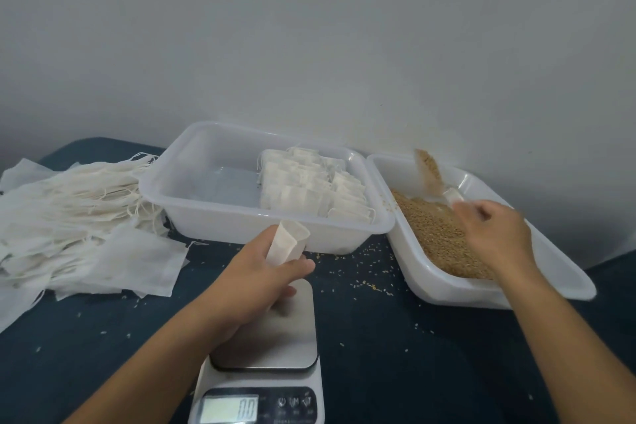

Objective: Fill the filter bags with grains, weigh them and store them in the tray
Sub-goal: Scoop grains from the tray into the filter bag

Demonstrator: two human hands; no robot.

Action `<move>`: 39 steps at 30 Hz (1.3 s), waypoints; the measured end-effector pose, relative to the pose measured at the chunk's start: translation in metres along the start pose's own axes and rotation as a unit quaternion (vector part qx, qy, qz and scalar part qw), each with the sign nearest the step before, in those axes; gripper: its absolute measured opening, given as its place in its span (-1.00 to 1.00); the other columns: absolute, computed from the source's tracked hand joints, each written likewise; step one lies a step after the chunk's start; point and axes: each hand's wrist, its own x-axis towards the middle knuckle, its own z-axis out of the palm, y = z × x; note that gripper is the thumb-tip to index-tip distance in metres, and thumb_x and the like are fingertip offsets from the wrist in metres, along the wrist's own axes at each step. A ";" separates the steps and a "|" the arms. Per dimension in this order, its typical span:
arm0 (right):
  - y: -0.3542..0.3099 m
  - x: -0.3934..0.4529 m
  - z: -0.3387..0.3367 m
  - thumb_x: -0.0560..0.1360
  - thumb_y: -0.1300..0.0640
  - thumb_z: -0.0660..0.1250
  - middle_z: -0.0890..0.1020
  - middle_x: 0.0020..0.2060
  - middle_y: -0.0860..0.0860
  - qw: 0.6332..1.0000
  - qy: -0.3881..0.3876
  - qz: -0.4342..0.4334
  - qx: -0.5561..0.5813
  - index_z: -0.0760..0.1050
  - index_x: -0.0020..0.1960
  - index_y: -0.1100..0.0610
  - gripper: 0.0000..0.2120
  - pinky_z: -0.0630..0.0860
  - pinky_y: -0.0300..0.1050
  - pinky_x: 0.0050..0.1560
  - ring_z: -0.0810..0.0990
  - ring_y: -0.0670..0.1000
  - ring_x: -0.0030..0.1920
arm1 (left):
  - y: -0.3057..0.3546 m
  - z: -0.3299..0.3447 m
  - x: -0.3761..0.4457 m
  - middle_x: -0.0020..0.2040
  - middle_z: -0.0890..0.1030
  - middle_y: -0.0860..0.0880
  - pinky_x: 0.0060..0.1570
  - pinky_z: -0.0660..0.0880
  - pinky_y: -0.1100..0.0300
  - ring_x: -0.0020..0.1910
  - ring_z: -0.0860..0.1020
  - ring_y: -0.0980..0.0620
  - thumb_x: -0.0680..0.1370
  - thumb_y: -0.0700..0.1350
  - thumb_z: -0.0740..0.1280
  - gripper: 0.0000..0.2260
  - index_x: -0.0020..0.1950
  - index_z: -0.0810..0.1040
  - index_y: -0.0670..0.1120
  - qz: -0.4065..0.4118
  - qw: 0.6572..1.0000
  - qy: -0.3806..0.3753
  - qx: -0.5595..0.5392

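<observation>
Head view: scale (265,348) reads zero, platform bare. Above it, the left hand (261,272) grips an open, apparently unfilled filter bag (287,241). Behind the scale, the storage tray (192,182) holds several filled bags (309,186), roughly half its floor. Right of the scale, the right hand (492,234) lifts a loaded scoop (430,172) over the grain tray (430,272). Left, many empty bags (69,217) remain. Judgement: well short of complete.
</observation>
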 end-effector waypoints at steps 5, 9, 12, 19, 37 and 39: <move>-0.039 -0.037 -0.020 0.46 -0.33 0.41 0.71 -0.19 -0.14 0.985 -0.050 -0.054 0.156 0.66 -0.08 -0.24 -0.80 0.53 -0.10 -0.28 0.64 -0.09 -0.27 | 0.002 -0.006 0.000 -0.08 0.65 0.20 -0.25 0.54 0.40 -0.11 0.64 0.28 0.37 0.09 0.50 -0.73 0.01 0.58 0.33 0.023 1.000 -0.005 0.016; -0.063 -0.060 -0.034 0.33 -0.29 0.44 0.74 -0.14 -0.24 0.968 -0.131 -0.095 0.194 0.71 0.00 -0.23 -0.70 0.48 -0.25 -0.25 0.65 -0.28 -0.25 | 0.001 -0.012 0.002 -0.08 0.62 0.06 -0.29 0.53 0.35 -0.22 0.59 0.26 0.37 0.12 0.48 -0.73 0.02 0.53 0.19 0.037 0.996 0.014 0.075; -0.071 -0.066 -0.040 0.31 -0.21 0.47 0.76 -0.09 -0.23 0.956 -0.186 -0.131 0.188 0.71 -0.03 -0.34 -0.78 0.57 -0.35 -0.28 0.69 -0.27 -0.15 | -0.001 -0.016 0.005 -0.09 0.61 0.08 -0.25 0.50 0.32 -0.24 0.54 0.26 0.35 0.18 0.45 -0.70 0.01 0.51 0.15 0.045 0.991 0.025 0.121; -0.075 -0.062 -0.051 0.25 -0.26 0.51 0.76 -0.14 -0.14 0.945 -0.267 -0.174 0.075 0.70 -0.05 -0.37 -0.73 0.53 -0.40 -0.11 0.71 -0.04 -0.10 | -0.002 -0.019 0.008 -0.14 0.60 0.14 -0.26 0.40 0.46 -0.27 0.49 0.27 0.38 0.10 0.45 -0.75 0.01 0.55 0.09 0.073 0.988 0.024 0.133; -0.128 -0.046 -0.078 0.18 -0.36 0.50 0.71 -0.25 -0.30 0.901 -0.319 -0.277 -0.097 0.71 -0.10 -0.34 -0.68 0.52 -0.33 -0.24 0.67 -0.19 -0.24 | -0.004 -0.015 0.005 0.01 0.64 0.14 0.02 0.57 0.16 -0.05 0.59 0.16 0.50 0.03 0.49 -0.77 0.11 0.56 0.11 0.077 0.970 -0.024 0.229; -0.131 -0.045 -0.078 0.17 -0.36 0.51 0.71 -0.27 -0.28 0.898 -0.323 -0.281 -0.101 0.73 -0.10 -0.30 -0.67 0.50 -0.37 -0.25 0.66 -0.18 -0.26 | -0.005 -0.015 0.005 0.00 0.65 0.13 0.02 0.56 0.17 -0.06 0.59 0.17 0.50 0.02 0.50 -0.78 0.10 0.56 0.11 0.081 0.970 -0.023 0.229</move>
